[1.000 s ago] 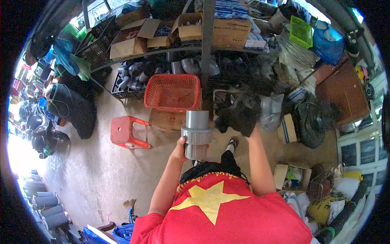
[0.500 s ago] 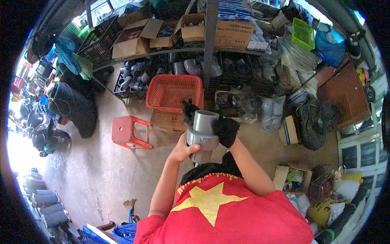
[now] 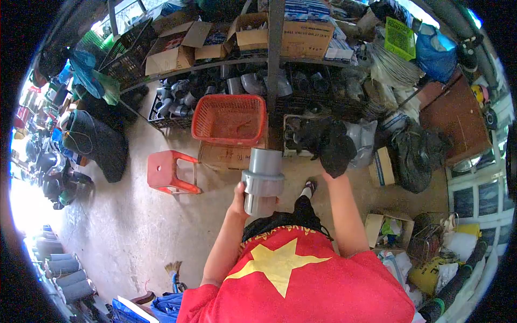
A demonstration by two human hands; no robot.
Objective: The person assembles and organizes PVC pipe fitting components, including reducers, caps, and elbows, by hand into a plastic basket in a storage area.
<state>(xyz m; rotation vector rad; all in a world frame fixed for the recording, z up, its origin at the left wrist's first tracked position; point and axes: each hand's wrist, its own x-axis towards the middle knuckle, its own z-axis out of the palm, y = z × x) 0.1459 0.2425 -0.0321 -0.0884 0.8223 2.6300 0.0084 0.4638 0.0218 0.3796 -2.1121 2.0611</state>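
Gray pipe fitting held upright in a crowded plumbing shop

Left hand [image 3: 239,198] wrapped around the lower end of a gray pipe fitting [image 3: 262,180], kept vertical at chest height, apparently for a clear look; right hand [image 3: 335,153], closed inside a black cloth [image 3: 336,149], raised apart to the right, seemingly for wiping. Beyond, on the floor: an orange basket [image 3: 230,119] atop a cardboard box [image 3: 222,157], a red stool [image 3: 168,172], shelves [image 3: 269,62] of fittings.

an orange basket [image 3: 230,119] sits on a cardboard box [image 3: 222,156], a red stool [image 3: 168,172] at its 8 o'clock; shelves [image 3: 269,59] at 12 o'clock hold grey fittings [image 3: 183,97].
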